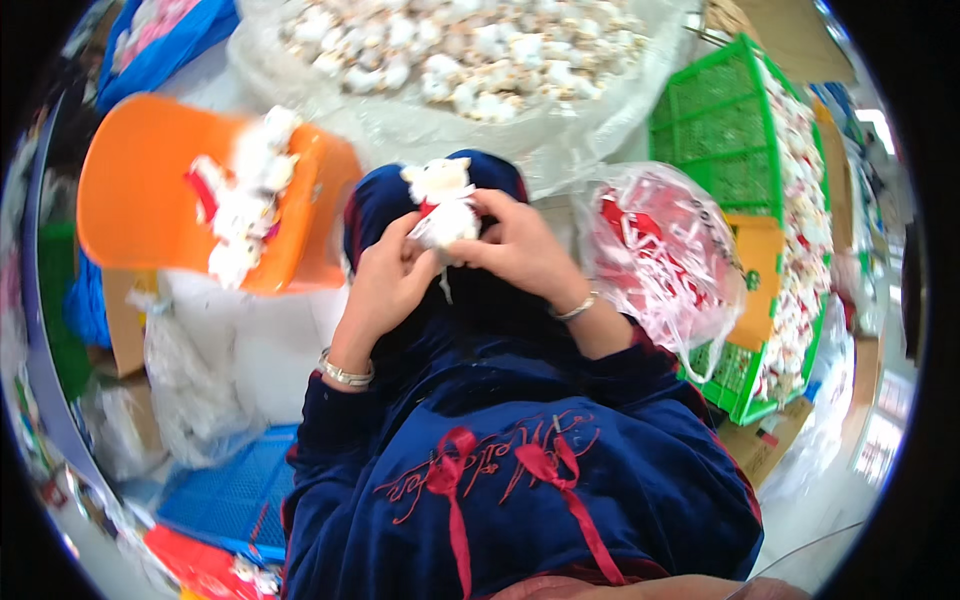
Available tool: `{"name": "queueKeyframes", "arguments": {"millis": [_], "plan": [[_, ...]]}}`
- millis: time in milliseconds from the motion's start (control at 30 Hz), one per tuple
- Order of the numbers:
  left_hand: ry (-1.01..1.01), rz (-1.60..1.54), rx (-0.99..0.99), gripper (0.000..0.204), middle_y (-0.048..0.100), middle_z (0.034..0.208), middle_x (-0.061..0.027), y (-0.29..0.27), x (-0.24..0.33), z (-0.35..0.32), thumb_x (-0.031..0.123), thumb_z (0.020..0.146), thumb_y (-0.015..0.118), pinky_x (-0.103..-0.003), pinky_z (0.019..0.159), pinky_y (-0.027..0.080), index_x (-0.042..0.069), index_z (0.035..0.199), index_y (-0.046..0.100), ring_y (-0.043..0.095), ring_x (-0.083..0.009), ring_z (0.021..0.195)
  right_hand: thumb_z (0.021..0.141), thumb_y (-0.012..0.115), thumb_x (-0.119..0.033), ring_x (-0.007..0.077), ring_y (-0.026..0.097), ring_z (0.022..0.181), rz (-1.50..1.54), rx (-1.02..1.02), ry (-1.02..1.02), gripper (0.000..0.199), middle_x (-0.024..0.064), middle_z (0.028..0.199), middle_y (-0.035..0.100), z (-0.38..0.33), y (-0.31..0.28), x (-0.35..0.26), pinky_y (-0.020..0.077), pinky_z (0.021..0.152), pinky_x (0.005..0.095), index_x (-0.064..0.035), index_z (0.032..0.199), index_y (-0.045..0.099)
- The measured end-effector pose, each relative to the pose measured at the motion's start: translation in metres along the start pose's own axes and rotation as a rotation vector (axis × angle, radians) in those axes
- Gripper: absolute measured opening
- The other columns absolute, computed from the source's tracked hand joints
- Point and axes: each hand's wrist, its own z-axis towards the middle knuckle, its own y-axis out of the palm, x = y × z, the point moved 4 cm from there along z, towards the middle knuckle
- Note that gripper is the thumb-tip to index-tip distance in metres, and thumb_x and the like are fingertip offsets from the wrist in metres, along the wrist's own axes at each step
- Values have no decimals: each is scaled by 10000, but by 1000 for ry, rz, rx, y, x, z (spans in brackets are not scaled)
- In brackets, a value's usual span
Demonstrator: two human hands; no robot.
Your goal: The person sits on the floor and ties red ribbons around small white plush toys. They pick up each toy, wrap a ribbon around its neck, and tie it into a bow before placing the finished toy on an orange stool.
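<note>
White and fluffy, a toy (442, 205) is held between the left hand (392, 274) and right hand (522, 250), both half closed around it, near an orange chair (140, 185).

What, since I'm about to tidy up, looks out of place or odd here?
Mildly odd: several white plush toys lie loose on an orange plastic chair, meant for sitting, while similar ones lie piled on plastic sheeting. Nothing looks clearly spilled or damaged.
</note>
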Motion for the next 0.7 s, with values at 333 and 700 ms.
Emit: {"name": "queueKeyframes", "arguments": {"millis": [333, 700], "plan": [[191, -201, -42, 293, 630, 824, -15, 5, 22, -1, 5, 1014, 528, -177, 556, 399, 15, 1300, 594, 496, -34, 616, 953, 708, -309, 122, 656, 702, 81, 465, 56, 405, 81, 1024, 717, -50, -159, -22, 537, 562, 256, -77, 1280, 654], [168, -307, 68, 166, 592, 752, -4, -15, -19, 8, 79, 1069, 511, -156, 499, 334, 31, 1162, 639, 454, -26, 559, 934, 636, -277, 164, 685, 719, -537, 765, 312, 271, 81, 920, 730, -143, -314, 143, 563, 681, 337, -29, 969, 739]]}}
